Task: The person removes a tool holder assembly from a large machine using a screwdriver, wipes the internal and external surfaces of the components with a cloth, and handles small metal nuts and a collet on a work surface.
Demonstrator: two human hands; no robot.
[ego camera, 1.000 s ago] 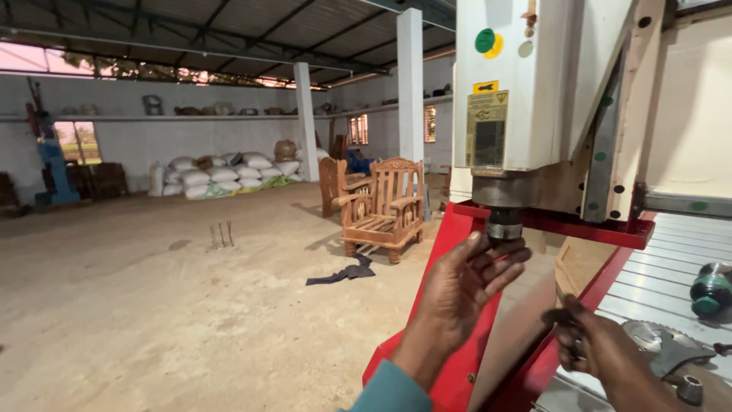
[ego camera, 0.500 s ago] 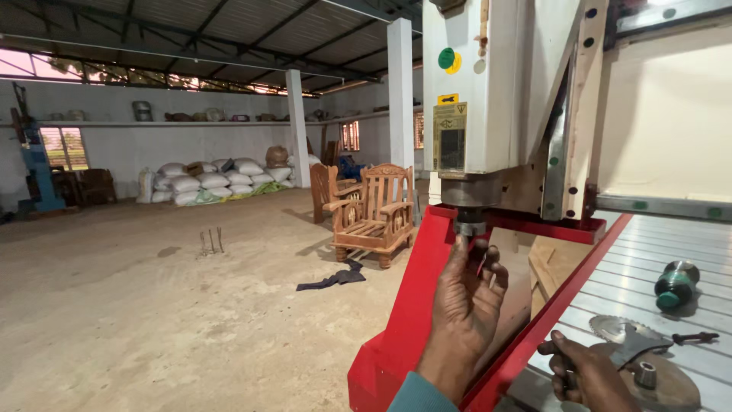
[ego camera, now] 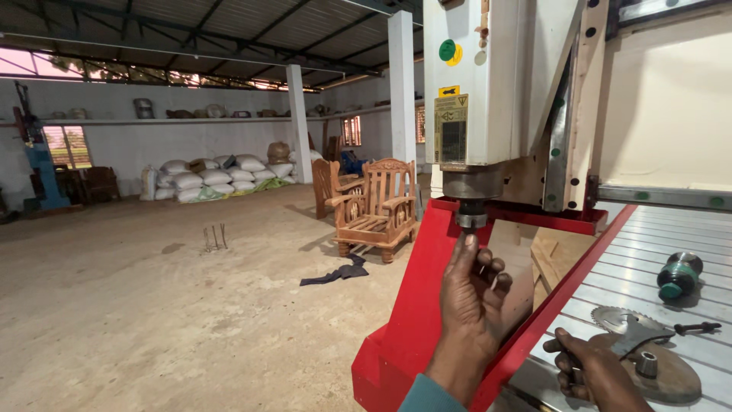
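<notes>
daylight, bright | from far windows | soft shadows | sharp | wide-angle edge stretch

The left hand (ego camera: 476,294) is bare, with no glove, ring or band showing on it. Its back faces the camera, the knuckles and finger joints clear, and the short nails are plain. Toward six o'clock of this hand the wrist runs down into a teal fabric sleeve cuff (ego camera: 427,394), smooth and unpatterned, of which only a small curved edge shows at the bottom of the view. The right hand (ego camera: 598,374), at about four o'clock from the left one, is likewise bare, without a glove or jewellery; only its back and upper fingers are in view. No sleeve shows on that side.
</notes>
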